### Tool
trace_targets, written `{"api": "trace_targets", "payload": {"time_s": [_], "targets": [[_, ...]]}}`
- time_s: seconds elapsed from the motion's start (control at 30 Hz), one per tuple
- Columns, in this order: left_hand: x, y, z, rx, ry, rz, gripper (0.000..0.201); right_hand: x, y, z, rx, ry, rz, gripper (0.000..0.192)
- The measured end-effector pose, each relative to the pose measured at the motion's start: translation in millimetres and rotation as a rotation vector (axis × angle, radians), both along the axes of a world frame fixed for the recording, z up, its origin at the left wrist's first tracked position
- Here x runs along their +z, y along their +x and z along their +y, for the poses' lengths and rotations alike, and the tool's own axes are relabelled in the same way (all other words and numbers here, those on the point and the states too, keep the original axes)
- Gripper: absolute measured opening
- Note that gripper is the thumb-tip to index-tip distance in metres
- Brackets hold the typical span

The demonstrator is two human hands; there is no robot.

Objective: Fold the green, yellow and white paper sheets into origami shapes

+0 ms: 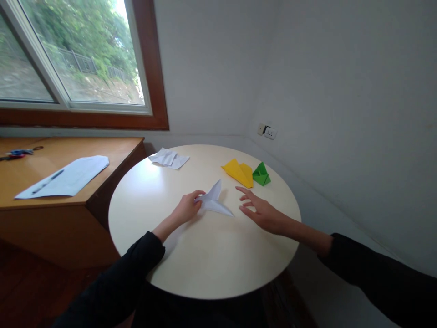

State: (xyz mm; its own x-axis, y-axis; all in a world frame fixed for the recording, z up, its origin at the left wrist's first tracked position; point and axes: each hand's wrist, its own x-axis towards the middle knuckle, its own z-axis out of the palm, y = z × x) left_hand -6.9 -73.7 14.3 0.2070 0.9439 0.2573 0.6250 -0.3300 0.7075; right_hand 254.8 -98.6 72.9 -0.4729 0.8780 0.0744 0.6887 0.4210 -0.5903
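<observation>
1. Lying near the middle of the round table point(205, 264), the white folded paper point(214, 200) has one point raised and another stretched flat toward the right.
2. The left hand point(187, 208) pinches the paper's left end, fingers closed on it, seemingly to pin the fold against the tabletop.
3. The right hand point(262, 212) hovers just beside the paper's right tip, fingers spread and holding nothing, not touching the paper.
4. Beyond the right hand sit a yellow folded paper point(239, 172) and a green folded paper point(261, 174), touching each other, clear of the hands.
5. A crumpled white sheet point(169, 158) rests at the table's far left edge.
6. On the wooden desk point(112, 150) lies a paper sheet point(68, 176) with a pen point(48, 181); nothing blocks either hand.
</observation>
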Motion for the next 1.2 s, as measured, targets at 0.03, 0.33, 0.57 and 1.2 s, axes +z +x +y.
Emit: {"api": "trace_targets", "payload": {"time_s": [0.03,0.33,0.57,1.2], "targets": [[-0.1,0,2,-0.003,0.0,-0.02,0.036,0.0,-7,7,-0.048,-0.042,0.048,0.059],[-9.9,3,15,0.015,-0.033,-0.276,0.036,-15.5,-64,52,-0.238,-0.46,0.668,0.068],[-16.8,-2,21,0.129,0.023,-0.386,0.032,-44.7,-100,72,-0.327,-0.406,0.817,0.054],[-11.9,6,12,0.174,0.187,-0.447,0.025,-72.2,-96,64,-0.296,0.038,0.696,0.057]]}}
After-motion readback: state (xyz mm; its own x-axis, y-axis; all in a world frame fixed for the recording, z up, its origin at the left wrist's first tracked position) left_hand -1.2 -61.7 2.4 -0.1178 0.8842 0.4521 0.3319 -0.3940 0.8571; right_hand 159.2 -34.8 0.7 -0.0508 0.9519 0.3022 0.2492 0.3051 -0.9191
